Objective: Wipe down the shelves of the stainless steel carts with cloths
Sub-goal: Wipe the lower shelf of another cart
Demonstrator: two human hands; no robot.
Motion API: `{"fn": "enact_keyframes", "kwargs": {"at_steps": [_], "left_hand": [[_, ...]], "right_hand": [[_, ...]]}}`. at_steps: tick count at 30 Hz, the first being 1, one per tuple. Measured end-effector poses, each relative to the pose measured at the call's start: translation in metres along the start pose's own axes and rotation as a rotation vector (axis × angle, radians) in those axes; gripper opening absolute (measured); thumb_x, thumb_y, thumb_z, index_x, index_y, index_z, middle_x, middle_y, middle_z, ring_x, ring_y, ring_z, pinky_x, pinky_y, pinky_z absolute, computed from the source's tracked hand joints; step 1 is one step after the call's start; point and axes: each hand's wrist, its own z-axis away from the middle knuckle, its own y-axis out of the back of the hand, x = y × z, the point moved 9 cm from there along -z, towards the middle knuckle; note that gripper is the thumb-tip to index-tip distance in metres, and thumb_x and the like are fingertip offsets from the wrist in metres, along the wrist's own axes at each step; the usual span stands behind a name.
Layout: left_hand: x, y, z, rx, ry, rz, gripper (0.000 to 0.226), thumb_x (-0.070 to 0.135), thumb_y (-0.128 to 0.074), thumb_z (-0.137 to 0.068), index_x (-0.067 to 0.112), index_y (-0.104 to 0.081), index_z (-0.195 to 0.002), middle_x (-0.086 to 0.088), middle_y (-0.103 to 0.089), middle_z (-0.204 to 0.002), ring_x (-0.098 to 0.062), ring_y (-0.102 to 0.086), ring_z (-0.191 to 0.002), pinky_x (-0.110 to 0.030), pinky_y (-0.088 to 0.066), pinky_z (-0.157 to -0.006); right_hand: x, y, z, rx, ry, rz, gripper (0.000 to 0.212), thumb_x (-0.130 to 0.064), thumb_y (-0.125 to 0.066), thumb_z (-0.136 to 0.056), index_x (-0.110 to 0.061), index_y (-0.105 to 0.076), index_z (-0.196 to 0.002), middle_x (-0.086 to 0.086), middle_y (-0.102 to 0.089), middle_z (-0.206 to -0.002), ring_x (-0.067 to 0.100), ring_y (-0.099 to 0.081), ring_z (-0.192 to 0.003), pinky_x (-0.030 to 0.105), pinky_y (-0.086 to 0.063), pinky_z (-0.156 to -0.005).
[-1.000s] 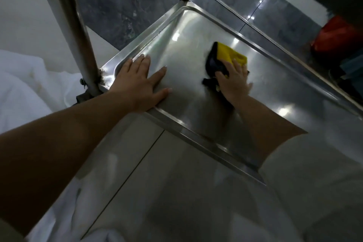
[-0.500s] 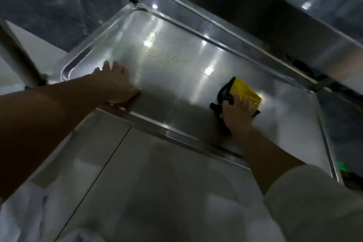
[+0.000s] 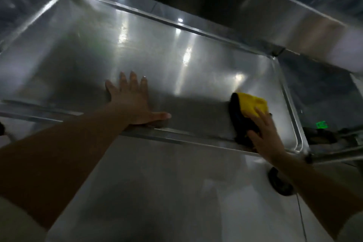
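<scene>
- Your right hand (image 3: 264, 135) lies flat on the yellow-and-black cloth (image 3: 247, 112), fingers straight and slightly fanned, pressing rather than pinching. A flat palm spreads pressure across the fabric, so it wipes a wider path.
- The cloth sits partly under your right fingers, with the yellow part sticking out past the fingertips and the black part bunched toward your thumb side. It's on the lower shelf (image 3: 137, 61), close to the near rim and to the corner on the little-finger side of that hand.
- Your left hand (image 3: 133, 102) is planted flat on bare steel, fingers straight and fanned, with the thumb stuck out sideways toward the cloth. It holds nothing. Looks like a brace: it steadies the cart and carries your lean while the other hand scrubs.
- The two hands are well apart, with open steel between your left thumb and the cloth.
- Beyond both sets of fingertips the shelf runs to the far rim, with ceiling-light glare on it. I can't tell from the glare which zones are already wiped.
- The upper shelf (image 3: 275, 12) overhangs beyond your right fingertips, so watch your knuckles on long strokes.
- The caster (image 3: 279, 182) sits below your right wrist, off the shelf.
- Judgement: mid-wipe on this shelf. The big stretch ahead of your left fingers likely needs passes.
</scene>
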Motion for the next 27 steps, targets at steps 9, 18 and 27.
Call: {"fn": "enact_keyframes", "kwargs": {"at_steps": [9, 18, 27], "left_hand": [[0.013, -0.002, -0.011, 0.027, 0.093, 0.025, 0.16, 0.108, -0.012, -0.027, 0.01, 0.012, -0.151, -0.023, 0.016, -0.158, -0.043, 0.014, -0.145, -0.067, 0.001, -0.112], [0.014, -0.005, -0.014, 0.051, 0.122, 0.012, 0.153, 0.107, -0.004, -0.024, 0.025, 0.009, -0.152, -0.017, 0.013, -0.16, -0.042, 0.01, -0.146, -0.069, -0.004, -0.109], [0.01, -0.006, 0.003, 0.062, -0.015, 0.016, 0.122, 0.101, -0.005, -0.045, 0.039, 0.009, -0.15, -0.009, 0.013, -0.161, -0.035, 0.011, -0.147, -0.064, -0.004, -0.113]], "right_hand": [[0.065, 0.011, -0.001, 0.24, -0.618, 0.099, 0.053, -0.049, -0.053, -0.085, -0.03, -0.047, -0.134, 0.009, -0.032, -0.15, 0.039, -0.011, -0.141, 0.055, -0.014, -0.113], [-0.108, -0.053, -0.027, 0.033, 0.174, 0.128, 0.052, -0.045, -0.056, -0.087, -0.032, -0.048, -0.136, 0.007, -0.024, -0.156, 0.038, -0.003, -0.145, 0.051, -0.01, -0.116], [-0.031, -0.013, 0.004, 0.05, 0.147, -0.097, 0.051, -0.01, -0.069, -0.081, -0.014, -0.056, -0.13, 0.015, -0.034, -0.149, 0.039, -0.017, -0.143, 0.045, -0.012, -0.118]]}}
